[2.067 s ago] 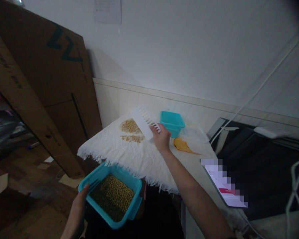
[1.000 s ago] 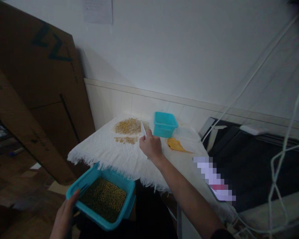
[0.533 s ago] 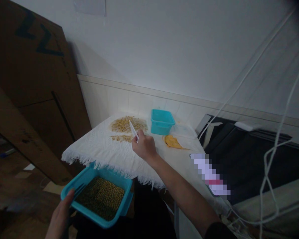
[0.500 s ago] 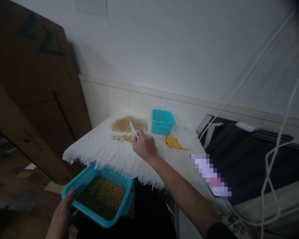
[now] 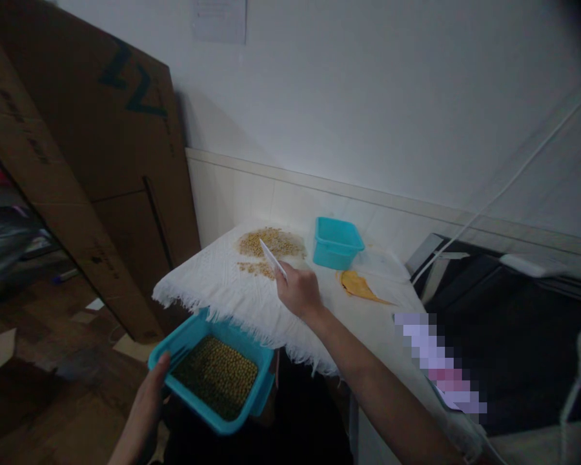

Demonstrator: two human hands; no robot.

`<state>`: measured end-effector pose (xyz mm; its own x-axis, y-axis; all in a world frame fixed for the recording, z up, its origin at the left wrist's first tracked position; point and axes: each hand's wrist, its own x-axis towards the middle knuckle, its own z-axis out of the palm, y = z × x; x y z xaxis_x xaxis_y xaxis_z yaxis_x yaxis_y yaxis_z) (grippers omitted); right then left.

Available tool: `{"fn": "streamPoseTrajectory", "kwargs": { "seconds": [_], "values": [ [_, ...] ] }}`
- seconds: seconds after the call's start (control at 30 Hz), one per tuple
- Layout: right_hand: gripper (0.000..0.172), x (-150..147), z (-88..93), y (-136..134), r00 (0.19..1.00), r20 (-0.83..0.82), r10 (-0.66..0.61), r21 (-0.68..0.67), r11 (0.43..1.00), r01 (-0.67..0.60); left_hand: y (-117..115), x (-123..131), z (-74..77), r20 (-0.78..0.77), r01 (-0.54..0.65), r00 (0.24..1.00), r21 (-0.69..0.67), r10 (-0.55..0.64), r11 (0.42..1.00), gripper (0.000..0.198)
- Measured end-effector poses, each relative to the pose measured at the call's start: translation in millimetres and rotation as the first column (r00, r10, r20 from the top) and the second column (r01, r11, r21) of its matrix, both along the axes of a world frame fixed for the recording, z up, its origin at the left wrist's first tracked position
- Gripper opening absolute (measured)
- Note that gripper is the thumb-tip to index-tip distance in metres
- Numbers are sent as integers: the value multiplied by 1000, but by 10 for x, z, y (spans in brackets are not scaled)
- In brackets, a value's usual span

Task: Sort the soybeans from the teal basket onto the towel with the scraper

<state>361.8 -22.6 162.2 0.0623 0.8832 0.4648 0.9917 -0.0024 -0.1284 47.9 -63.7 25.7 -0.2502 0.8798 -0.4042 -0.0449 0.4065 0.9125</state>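
My left hand [image 5: 148, 394] is closed on the left rim of a teal plastic tub [image 5: 223, 423], held below the table's front edge. Inside lie dark green beans [image 5: 198, 378] and yellow soybeans [image 5: 230, 368], with slots visible in the tub's left wall. My right hand [image 5: 300, 290] pinches a thin white card [image 5: 271, 258], tilted with its tip over the loose soybeans [image 5: 268, 242]. These beans form one larger heap and a smaller strip in front of it, on a white fringed cloth [image 5: 217, 278]. The card's lower end is hidden by my fingers.
A second teal tub [image 5: 339, 252] stands by the wall, beside a clear plastic lid [image 5: 382, 265] and a yellow leaf-like piece [image 5: 361, 285]. A pixelated phone-like object [image 5: 440, 368] lies at the right. A large cardboard box [image 5: 121, 161] rises at left; a white cable [image 5: 503, 187] hangs right.
My view has swung left, so everything sits further right. Against the beans, the card's tip has shifted slightly left and shows more of its face. My left hand still holds the tub.
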Motion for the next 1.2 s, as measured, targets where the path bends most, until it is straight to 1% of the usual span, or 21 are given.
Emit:
{"fn": "streamPoseTrajectory", "kwargs": {
  "seconds": [0.07,0.17,0.23,0.3,0.37,0.5,0.6,0.73,0.83,0.93,1.0,1.07,1.13,1.2],
  "values": [
    [36,12,-17,11,1000,-17,10,19,1000,-10,21,-29,-1,31,-7,999,-49,8,999,71],
    [34,58,-33,40,998,-67,20,73,997,-15,36,-50,-13,37,-20,999,-92,23,996,82],
    [32,104,-37,67,995,-103,3,117,993,9,27,-42,-15,41,-25,999,-96,30,995,86],
    [31,152,-41,102,991,-133,-12,150,988,32,10,-22,-11,42,-22,999,-88,26,996,81],
    [30,192,-49,144,986,-164,4,164,986,23,-8,-3,-9,36,-29,999,-62,32,998,74],
    [26,222,-89,253,973,-214,86,148,987,-55,-27,9,-13,60,-20,998,24,19,1000,64],
    [25,207,-141,336,961,-248,125,133,987,-94,-35,17,-3,50,-6,999,43,4,999,64],
    [26,204,-207,407,936,-314,162,106,985,-136,-30,23,14,27,-10,1000,36,9,999,68],
    [25,235,-228,423,904,-382,192,115,980,-160,-1,-11,3,38,0,999,-22,1,1000,71],
    [25,264,-235,423,876,-434,210,137,977,-166,25,-66,-26,41,21,999,-86,-18,996,87],
    [24,269,-242,422,869,-446,214,148,975,-165,29,-92,-48,61,39,998,-98,-33,994,99],
    [23,263,-252,417,863,-451,226,161,972,-171,25,-101,-71,82,36,996,-106,-27,994,105],
    [24,250,-261,408,853,-462,245,162,968,-190,21,-98,-94,93,25,996,-101,-16,995,105],
    [25,233,-266,397,840,-480,254,158,967,-202,21,-93,-120,93,28,995,-84,-20,996,101]
  ]
}}
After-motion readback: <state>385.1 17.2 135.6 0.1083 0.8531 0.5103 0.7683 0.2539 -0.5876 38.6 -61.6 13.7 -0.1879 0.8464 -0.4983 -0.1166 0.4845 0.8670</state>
